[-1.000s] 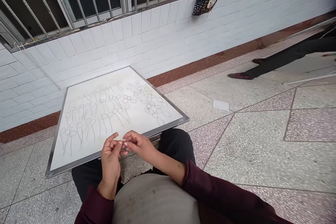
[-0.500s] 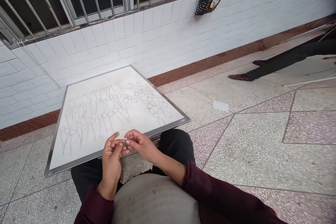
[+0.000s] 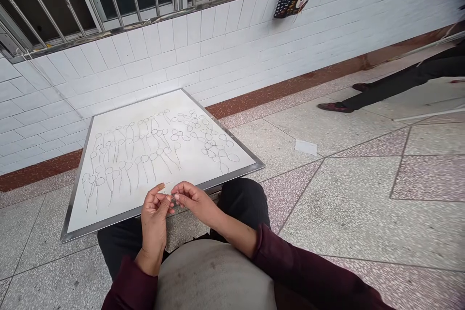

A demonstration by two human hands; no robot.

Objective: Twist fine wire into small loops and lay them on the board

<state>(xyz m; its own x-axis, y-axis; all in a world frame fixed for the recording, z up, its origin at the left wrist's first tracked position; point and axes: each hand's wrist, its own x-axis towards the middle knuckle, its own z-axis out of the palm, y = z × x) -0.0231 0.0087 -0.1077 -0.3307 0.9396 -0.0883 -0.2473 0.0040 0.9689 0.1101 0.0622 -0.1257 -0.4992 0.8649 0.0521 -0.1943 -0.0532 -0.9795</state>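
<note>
My left hand (image 3: 155,218) and my right hand (image 3: 194,202) meet fingertip to fingertip over the near edge of a white board (image 3: 119,215) with a grey metal rim. Between them is a thin pale wire loop (image 3: 169,185), pinched by both thumbs and index fingers; its lower part is hidden by the fingers. Rows of thin wire loops with long tails (image 3: 126,166) lie on the left and middle of the board. Small closed wire loops (image 3: 218,152) lie bunched at its right side.
The board rests over my knees, its far side near a white tiled wall (image 3: 152,58). A dark patterned basket (image 3: 295,0) hangs from the window bars. A white paper (image 3: 305,147) lies on the floor. Another person's legs (image 3: 392,82) show at the right.
Both hands keep their pinch near the same spot, with small finger shifts around the wire. The view has tilted slightly, and the other person's legs have shifted a little.
</note>
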